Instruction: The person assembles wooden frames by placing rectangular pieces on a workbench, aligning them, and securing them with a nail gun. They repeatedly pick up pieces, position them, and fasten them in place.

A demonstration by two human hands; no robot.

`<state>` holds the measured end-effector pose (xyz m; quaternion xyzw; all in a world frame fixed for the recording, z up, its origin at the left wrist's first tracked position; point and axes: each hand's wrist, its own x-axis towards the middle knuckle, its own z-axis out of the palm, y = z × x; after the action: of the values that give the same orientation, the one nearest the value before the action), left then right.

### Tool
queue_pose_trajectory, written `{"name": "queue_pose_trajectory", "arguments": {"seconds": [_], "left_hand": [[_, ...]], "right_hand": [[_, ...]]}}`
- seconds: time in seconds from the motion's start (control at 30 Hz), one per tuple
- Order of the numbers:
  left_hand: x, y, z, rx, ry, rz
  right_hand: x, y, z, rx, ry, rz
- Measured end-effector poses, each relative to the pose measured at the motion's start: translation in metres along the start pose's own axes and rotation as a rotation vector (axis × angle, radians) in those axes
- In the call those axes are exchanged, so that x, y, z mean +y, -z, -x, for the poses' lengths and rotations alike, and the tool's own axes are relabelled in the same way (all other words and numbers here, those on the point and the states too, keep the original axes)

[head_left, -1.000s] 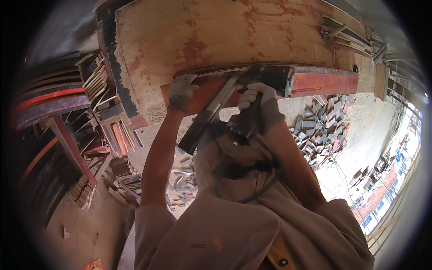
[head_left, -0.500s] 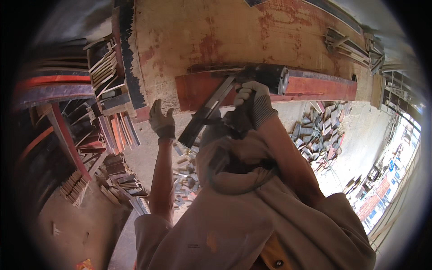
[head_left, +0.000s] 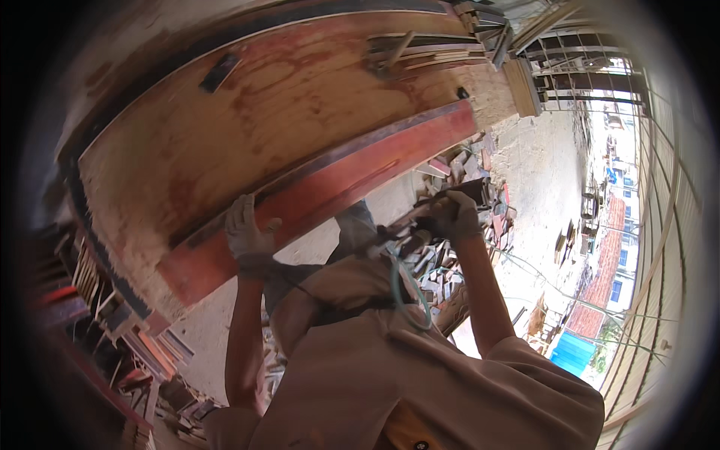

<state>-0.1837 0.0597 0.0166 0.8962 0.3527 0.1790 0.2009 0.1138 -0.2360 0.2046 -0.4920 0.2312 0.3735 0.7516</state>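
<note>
A long red board (head_left: 330, 196) lies slanted along the near side of a wide wooden panel (head_left: 300, 97). Near the board's left end, my left hand (head_left: 249, 231), in a light glove, rests on its face with fingers stretched and thumb apart. My right hand (head_left: 459, 214), also gloved, is closed round the grip of a dark nail gun (head_left: 420, 225), held out to the right, away from the board. Blur hides the detail of the nail gun's front. A pale green hose (head_left: 401, 289) loops down beside my body.
Heaped wood offcuts (head_left: 442, 266) cover the floor under the nail gun. Strips of wood (head_left: 427, 56) lie on the panel's far right part, with a small dark block (head_left: 220, 71) farther left. Stacked boards (head_left: 154, 351) stand at the lower left. Metal bars (head_left: 592, 82) border the right side.
My left hand has come down onto the red board. My right hand has drawn the nail gun off the board toward the right. The view has turned and shifted right.
</note>
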Motion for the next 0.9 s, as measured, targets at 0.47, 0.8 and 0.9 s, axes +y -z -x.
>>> {"name": "queue_pose_trajectory", "arguments": {"seconds": [0.47, 0.8, 0.9], "left_hand": [[0.158, -0.126, -0.112, -0.338, -0.083, -0.181], [0.239, -0.051, -0.088, -0.175, -0.130, -0.696], [0.237, -0.057, -0.081, -0.252, -0.082, -0.775]], "right_hand": [[-0.416, 0.320, -0.460, 0.549, 0.023, 1.651], [-0.456, 0.290, -0.609, 0.313, 0.659, 2.062], [-0.441, 0.293, -0.620, 0.255, 0.695, 2.138]]}}
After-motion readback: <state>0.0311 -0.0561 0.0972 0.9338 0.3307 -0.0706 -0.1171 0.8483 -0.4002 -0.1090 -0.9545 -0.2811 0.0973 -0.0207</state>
